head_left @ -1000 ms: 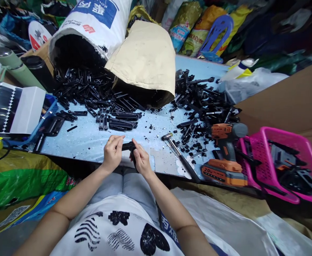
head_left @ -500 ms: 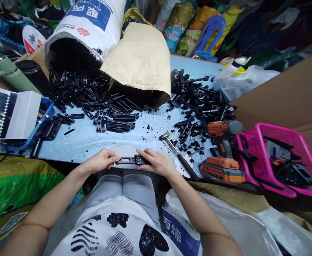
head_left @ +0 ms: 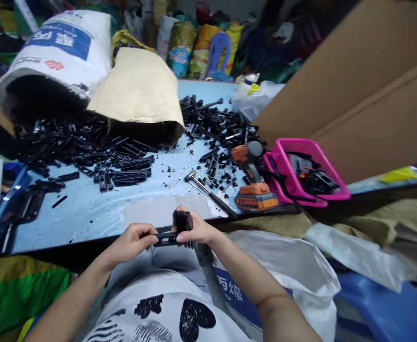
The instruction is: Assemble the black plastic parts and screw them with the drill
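Blue table (head_left: 83, 213) carrying loose parts (head_left: 66, 142); left hand (head_left: 132, 241) pinching bracket (head_left: 170, 235) by one end, right hand (head_left: 200, 231) clamping other, likely steadying it.

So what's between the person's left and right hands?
In the head view, a slotted black part bridges the gap: the left hand pinches one end, the right hand holds the other.

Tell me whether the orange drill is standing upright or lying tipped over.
Upright: the drill stands on its battery pack, with the handle rising from the pack to the head on top.
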Demonstrator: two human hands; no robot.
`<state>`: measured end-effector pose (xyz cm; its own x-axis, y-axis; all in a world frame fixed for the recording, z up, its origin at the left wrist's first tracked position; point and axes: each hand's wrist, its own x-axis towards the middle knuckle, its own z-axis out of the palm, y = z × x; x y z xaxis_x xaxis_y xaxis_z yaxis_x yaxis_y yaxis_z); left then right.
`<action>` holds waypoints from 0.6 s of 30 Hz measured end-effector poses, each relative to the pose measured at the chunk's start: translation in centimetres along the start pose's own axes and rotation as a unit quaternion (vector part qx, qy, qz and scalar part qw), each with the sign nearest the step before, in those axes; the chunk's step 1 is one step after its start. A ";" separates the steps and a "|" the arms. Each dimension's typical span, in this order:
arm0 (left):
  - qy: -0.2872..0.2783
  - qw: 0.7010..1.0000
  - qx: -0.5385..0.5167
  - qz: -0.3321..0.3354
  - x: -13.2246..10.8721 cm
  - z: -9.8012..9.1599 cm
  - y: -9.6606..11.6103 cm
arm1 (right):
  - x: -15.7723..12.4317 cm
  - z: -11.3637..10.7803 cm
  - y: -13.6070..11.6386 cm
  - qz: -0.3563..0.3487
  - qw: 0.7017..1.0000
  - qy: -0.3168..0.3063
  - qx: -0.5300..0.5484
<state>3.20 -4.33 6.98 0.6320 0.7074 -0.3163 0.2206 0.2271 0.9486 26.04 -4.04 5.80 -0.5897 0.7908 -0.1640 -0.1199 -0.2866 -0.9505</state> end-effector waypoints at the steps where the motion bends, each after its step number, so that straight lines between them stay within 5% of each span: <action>1: -0.034 0.999 -0.022 -0.003 0.1 0.4 -0.2 | -0.2 0.4 0.0 0.007 0.999 -0.023 0.034; 4: -0.053 0.998 -0.016 -0.004 0.5 0.9 -0.5 | -1.1 0.5 0.2 -0.011 1.000 -0.014 0.025; 6: 0.053 0.995 0.076 0.020 1.2 1.4 -0.4 | -1.9 0.4 0.6 -0.056 0.991 0.079 -0.089; 9: 0.210 0.954 0.203 0.073 2.7 2.7 -0.7 | -3.2 -0.5 0.6 -0.118 0.918 0.188 -0.329; 11: 0.234 0.939 0.229 0.103 3.7 3.1 -1.2 | -4.8 -2.8 -0.3 -0.150 0.855 0.238 -0.435; 13: 0.229 0.934 0.242 0.125 4.2 2.7 -2.1 | -7.5 -7.2 -2.0 -0.180 0.768 0.378 -0.485; 16: 0.246 0.924 0.268 0.118 3.9 0.5 -3.7 | -13.7 -17.0 -5.2 -0.167 0.524 0.679 -0.486; 18: 0.272 0.916 0.280 0.090 3.3 -1.2 -4.6 | -18.1 -23.8 -6.9 -0.144 0.424 0.775 -0.447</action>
<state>3.39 -2.24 1.54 0.2652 0.9632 0.0433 0.5920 -0.1981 0.7812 56.57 -3.53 9.08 0.6614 0.3282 0.6744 0.7500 -0.2864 -0.5961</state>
